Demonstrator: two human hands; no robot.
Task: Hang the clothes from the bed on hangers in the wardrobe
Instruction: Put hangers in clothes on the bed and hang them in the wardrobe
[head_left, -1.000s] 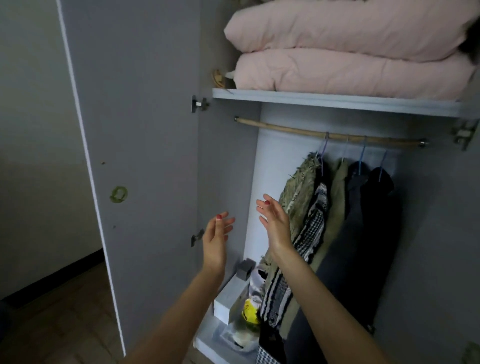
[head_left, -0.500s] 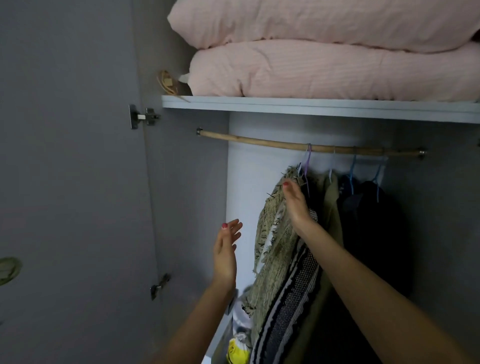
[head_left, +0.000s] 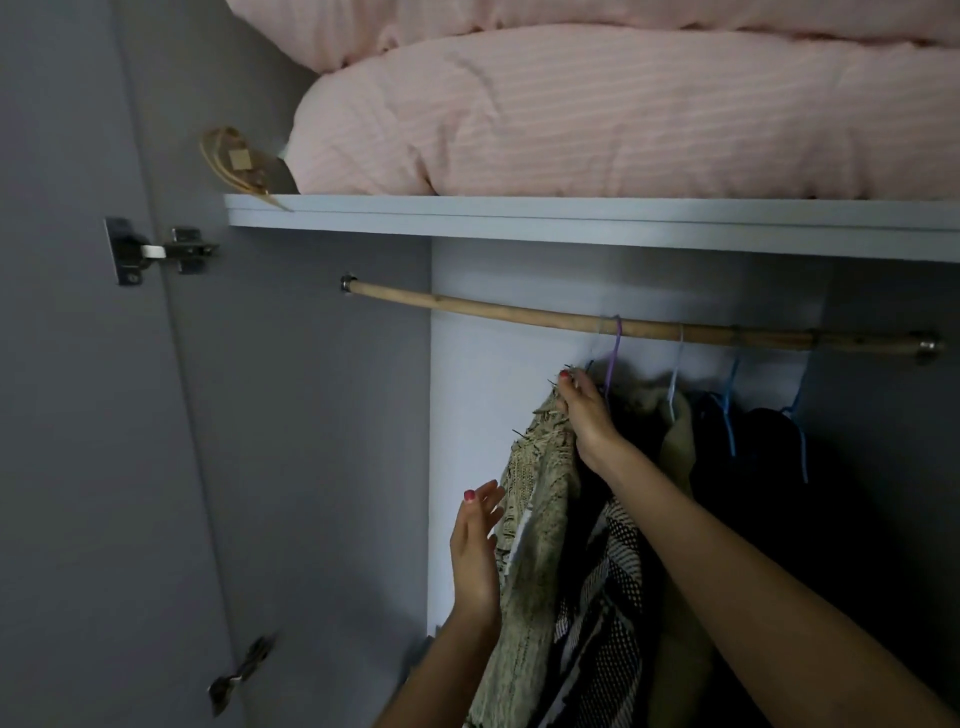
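Your right hand (head_left: 584, 415) is up at the shoulder of the fringed beige woven garment (head_left: 540, 499), fingers curled and pinching the fabric just beside the purple hanger (head_left: 615, 353). That hanger hooks over the wooden rail (head_left: 519, 314) near its middle. Your left hand (head_left: 475, 545) is lower, fingers straight and relaxed, its fingertips touching the garment's left edge and holding nothing.

The garment hangs inside the wardrobe, leftmost of the clothes on the rail, with a black-and-white patterned piece (head_left: 602, 597) touching it on the right and dark clothes on blue hangers (head_left: 730, 415) toward the rail's right end.

Expect this knit to be soft, limp and fairly light, but loose-woven: the fringe and threads could snag on the hook. It probably slides off a thin hanger, so hold it at the shoulder seam or collar, not the fringe.

No brand, label or writing is readable anywhere; the pink bedding (head_left: 597, 114) on the shelf (head_left: 519, 218) above is plain striped.
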